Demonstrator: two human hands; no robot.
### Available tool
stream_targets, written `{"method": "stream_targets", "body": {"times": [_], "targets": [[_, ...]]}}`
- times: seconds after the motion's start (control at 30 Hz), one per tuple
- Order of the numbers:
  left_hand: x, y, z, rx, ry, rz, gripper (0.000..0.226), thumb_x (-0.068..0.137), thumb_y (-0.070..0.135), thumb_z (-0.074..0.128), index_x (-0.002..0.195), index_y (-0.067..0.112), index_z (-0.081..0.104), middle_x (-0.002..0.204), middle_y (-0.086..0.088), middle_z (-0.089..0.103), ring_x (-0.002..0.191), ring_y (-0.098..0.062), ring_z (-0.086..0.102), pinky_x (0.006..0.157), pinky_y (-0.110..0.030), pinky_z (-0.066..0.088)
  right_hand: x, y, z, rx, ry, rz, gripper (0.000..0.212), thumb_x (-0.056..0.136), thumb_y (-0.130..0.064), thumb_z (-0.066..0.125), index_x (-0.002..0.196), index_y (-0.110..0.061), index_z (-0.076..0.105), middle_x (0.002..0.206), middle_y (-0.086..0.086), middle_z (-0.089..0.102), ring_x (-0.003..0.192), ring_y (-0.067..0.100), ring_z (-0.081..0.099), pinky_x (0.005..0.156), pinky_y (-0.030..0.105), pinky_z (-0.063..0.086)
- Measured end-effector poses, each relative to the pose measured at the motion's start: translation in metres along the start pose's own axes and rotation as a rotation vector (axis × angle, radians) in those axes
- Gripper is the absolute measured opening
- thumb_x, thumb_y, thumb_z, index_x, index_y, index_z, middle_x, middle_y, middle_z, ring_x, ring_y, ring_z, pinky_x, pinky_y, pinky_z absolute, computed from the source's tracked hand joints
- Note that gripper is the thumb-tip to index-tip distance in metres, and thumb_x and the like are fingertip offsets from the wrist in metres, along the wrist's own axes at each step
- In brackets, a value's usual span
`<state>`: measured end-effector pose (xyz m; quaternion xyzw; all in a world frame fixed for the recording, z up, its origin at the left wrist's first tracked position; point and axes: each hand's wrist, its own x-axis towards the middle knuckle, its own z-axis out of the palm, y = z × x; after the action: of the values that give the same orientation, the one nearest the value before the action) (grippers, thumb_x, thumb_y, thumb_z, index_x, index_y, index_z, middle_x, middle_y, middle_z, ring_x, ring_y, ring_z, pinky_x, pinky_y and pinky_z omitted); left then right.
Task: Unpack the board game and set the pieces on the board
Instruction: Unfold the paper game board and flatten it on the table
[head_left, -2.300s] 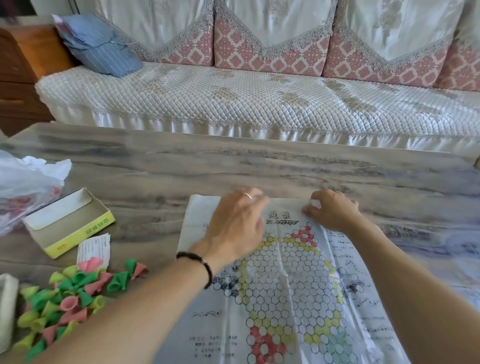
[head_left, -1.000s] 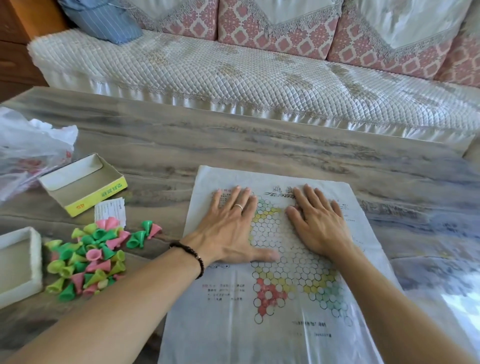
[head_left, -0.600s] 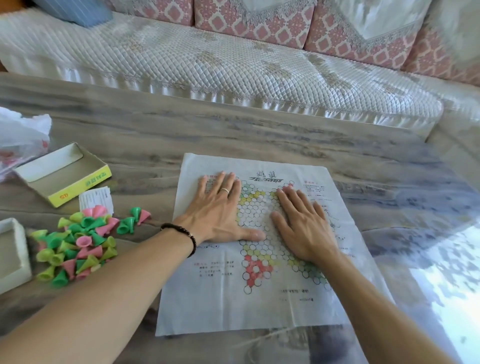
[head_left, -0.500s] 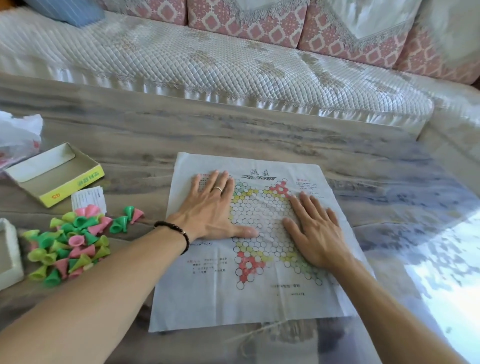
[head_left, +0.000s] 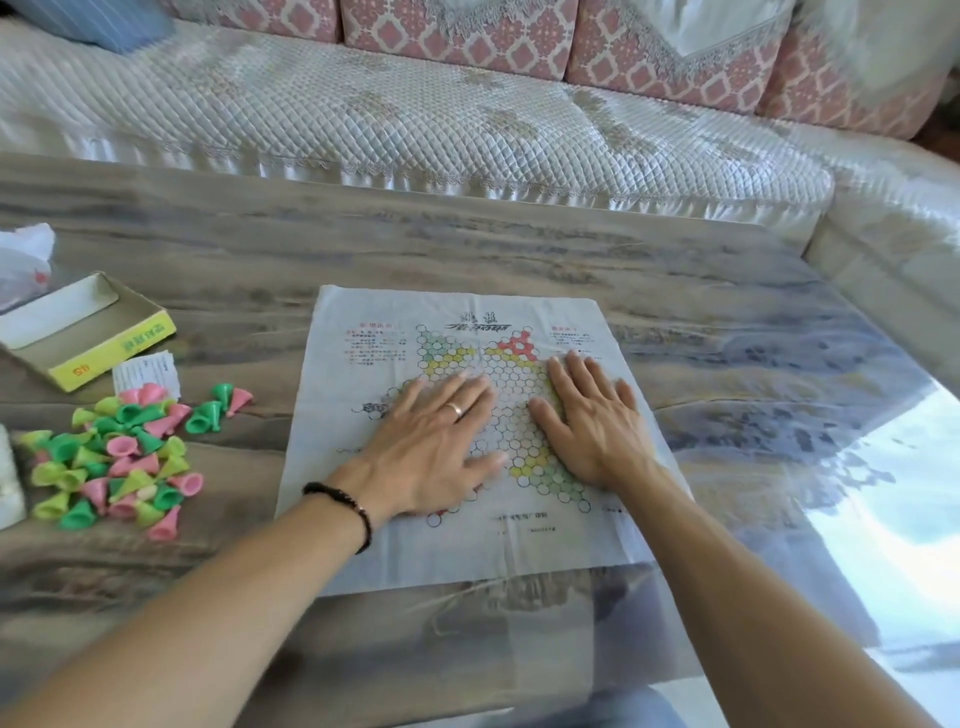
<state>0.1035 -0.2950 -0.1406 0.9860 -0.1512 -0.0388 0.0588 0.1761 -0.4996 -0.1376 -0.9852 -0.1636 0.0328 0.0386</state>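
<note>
To the left of your fingers lies the heap of small green, pink and yellow plastic cone pieces (head_left: 117, 457), not yet on the board; your left hand (head_left: 434, 447) and right hand (head_left: 597, 428) press flat, fingers straight and a little apart, holding nothing, probably to smooth the creased white paper game board (head_left: 457, 551); its long axis runs away from you, the title beyond your fingertips.
</note>
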Motion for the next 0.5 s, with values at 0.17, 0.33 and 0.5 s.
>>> {"method": "stream_targets", "body": {"times": [0.17, 0.33, 0.5], "targets": [[-0.048, -0.016, -0.004, 0.023, -0.063, -0.095, 0.098, 0.077, 0.085, 0.010, 0.153, 0.025, -0.010, 0.158, 0.003, -0.021, 0.143, -0.018, -0.026, 0.117, -0.053, -0.009, 0.000, -0.002, -0.002, -0.007, -0.020, 0.010, 0.069, 0.092, -0.065, 0.010, 0.152, -0.031, 0.002, 0.160, -0.003, -0.005, 0.147, 0.016, -0.006, 0.119, 0.047, -0.001], [-0.053, -0.012, -0.005, 0.017, -0.070, -0.110, 0.105, 0.071, 0.091, 0.012, 0.153, 0.028, -0.009, 0.159, 0.001, -0.020, 0.143, -0.020, -0.026, 0.116, -0.056, -0.009, -0.021, -0.048, -0.011, -0.030, 0.059, 0.000, 0.061, 0.097, -0.050, 0.021, 0.150, -0.022, 0.015, 0.160, 0.007, 0.002, 0.147, 0.024, -0.004, 0.118, 0.051, 0.000], [-0.053, -0.013, -0.004, 0.035, -0.047, -0.109, 0.107, 0.070, 0.092, 0.013, 0.153, 0.027, -0.004, 0.161, 0.001, -0.015, 0.146, -0.020, -0.020, 0.116, -0.055, -0.007, -0.074, -0.064, 0.007, 0.093, 0.045, -0.037, 0.061, 0.094, -0.059, 0.018, 0.150, -0.033, 0.011, 0.161, -0.003, 0.004, 0.147, 0.016, -0.002, 0.119, 0.045, 0.002]]}}
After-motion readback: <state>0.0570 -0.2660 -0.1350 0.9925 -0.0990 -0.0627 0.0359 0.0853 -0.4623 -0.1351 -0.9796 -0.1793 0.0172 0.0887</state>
